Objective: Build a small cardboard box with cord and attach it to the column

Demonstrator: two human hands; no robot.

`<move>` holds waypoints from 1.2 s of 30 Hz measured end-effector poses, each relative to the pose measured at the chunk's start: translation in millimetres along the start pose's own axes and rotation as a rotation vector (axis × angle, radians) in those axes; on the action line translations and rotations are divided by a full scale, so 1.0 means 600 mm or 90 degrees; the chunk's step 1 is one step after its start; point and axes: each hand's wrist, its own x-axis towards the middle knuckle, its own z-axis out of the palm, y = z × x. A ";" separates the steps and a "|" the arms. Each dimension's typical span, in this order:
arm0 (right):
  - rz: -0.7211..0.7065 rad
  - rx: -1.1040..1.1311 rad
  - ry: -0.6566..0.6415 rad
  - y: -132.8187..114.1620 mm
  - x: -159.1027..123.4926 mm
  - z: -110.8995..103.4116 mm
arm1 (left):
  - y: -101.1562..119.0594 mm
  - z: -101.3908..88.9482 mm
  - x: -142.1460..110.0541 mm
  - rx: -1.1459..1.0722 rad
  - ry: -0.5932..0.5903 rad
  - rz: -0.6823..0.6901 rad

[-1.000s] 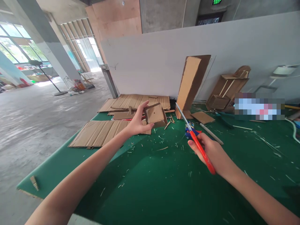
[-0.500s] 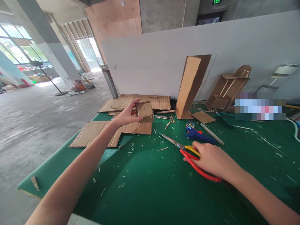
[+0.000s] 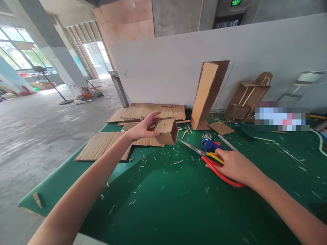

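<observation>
My left hand [image 3: 145, 128] grips a small cardboard box [image 3: 165, 131] by its left side, with a tiny hole in its upper face and an open end turned right. In my right hand [image 3: 233, 165] is a pair of scissors [image 3: 198, 149] with one yellow and one red handle. Its blades look closed and point up-left, the tip just right of the box. Beyond the scissors lie a blue glue gun [image 3: 213, 145] and a grey stick-like tool [image 3: 227, 142], both partly hidden by my right hand.
Flat cardboard sheets [image 3: 102, 144] cover the table's left back. A tall cardboard trough [image 3: 208, 95] stands against the white wall, with a cardboard model [image 3: 246, 98] to its right. Scraps litter the green table [image 3: 153, 200], whose left edge drops to the floor.
The box has moved right and slightly down in my left hand and turned, showing its open end. My right hand has shifted the scissors slightly right and up.
</observation>
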 end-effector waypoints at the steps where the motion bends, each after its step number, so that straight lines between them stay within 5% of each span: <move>1: 0.013 0.005 0.000 -0.001 0.000 0.000 | 0.000 -0.001 0.000 -0.024 0.006 -0.002; 8: 0.140 0.255 0.097 -0.027 -0.004 -0.008 | -0.010 0.008 -0.006 -0.197 0.068 -0.048; 15: 0.088 0.422 0.123 -0.043 -0.017 -0.009 | -0.036 0.050 0.001 -0.301 0.103 -0.127; 20: 0.047 0.461 0.116 -0.028 -0.011 0.014 | -0.007 0.068 0.002 -0.377 0.095 -0.229; 28: 0.038 0.401 0.136 -0.020 -0.011 0.027 | 0.058 0.107 0.002 -0.112 -0.038 -0.305; 32: 0.040 0.363 0.136 -0.024 -0.010 0.024 | 0.053 0.114 0.000 -0.047 -0.104 -0.247; 36: 0.046 0.328 0.163 -0.025 -0.007 0.024 | 0.038 0.109 -0.005 -0.128 -0.198 -0.236</move>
